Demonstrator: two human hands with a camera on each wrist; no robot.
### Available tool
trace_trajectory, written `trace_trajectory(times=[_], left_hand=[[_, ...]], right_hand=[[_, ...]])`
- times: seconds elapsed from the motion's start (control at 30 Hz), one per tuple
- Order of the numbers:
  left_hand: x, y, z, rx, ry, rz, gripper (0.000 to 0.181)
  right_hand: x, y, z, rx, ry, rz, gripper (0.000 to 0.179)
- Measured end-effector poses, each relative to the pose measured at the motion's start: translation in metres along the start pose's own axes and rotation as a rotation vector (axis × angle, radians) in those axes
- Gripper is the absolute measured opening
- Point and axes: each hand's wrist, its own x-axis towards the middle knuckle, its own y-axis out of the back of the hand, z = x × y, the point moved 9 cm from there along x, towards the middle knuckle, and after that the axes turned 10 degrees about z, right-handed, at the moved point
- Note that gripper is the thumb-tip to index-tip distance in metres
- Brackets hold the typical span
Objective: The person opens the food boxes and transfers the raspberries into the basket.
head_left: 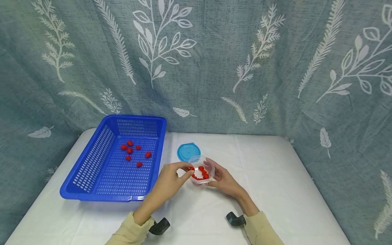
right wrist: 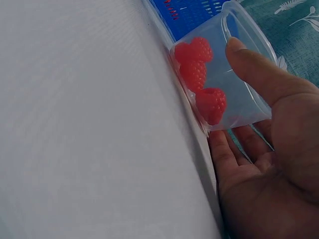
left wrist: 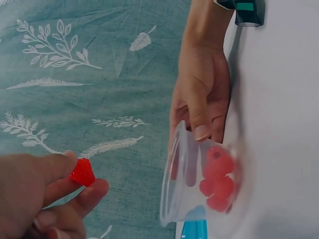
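Note:
Between thumb and fingers my left hand [head_left: 169, 179] pinches a red raspberry [left wrist: 82, 173], held over the left side of a clear plastic cup [head_left: 211, 167]. My right hand [head_left: 226, 180] holds that cup from its right side, thumb on the near wall and fingers around the far side. Several raspberries [right wrist: 193, 69] lie at the bottom of the cup, seen through its wall in both wrist views. A blue basket [head_left: 71, 190] to the left holds several more raspberries [head_left: 129, 150], spread over its floor.
Just behind the cup a round blue lid [head_left: 187, 151] lies flat on the white-covered table [head_left: 275, 177]. A green leaf-patterned curtain [head_left: 208, 68] hangs behind the table and down its sides. Dark wrist-worn devices [head_left: 235, 219] sit at the sleeves.

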Motion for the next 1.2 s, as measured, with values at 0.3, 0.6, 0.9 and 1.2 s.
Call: trace_trajectory(times=[0.3, 0.6, 0.9, 1.2], left_hand=[[0.0, 0.028, 0.003, -0.022, 0.028, 0.032, 0.011], [-0.003, 0.053, -0.002, -0.032, 0.085, 0.029, 0.012], [0.001, 0.086, -0.007, -0.001, 0.017, 0.038, 0.02], [0.029, 0.136, -0.03, 0.012, 0.004, 0.097, 0.016]], right_hand=[[0.001, 0.0, 0.001, -0.01, -0.013, 0.003, 0.09], [0.002, 0.001, 0.004, 0.005, -0.014, 0.006, 0.089], [0.002, 0.001, 0.005, 0.002, -0.016, 0.007, 0.089], [0.003, 0.001, 0.004, 0.004, -0.008, 0.012, 0.088]])
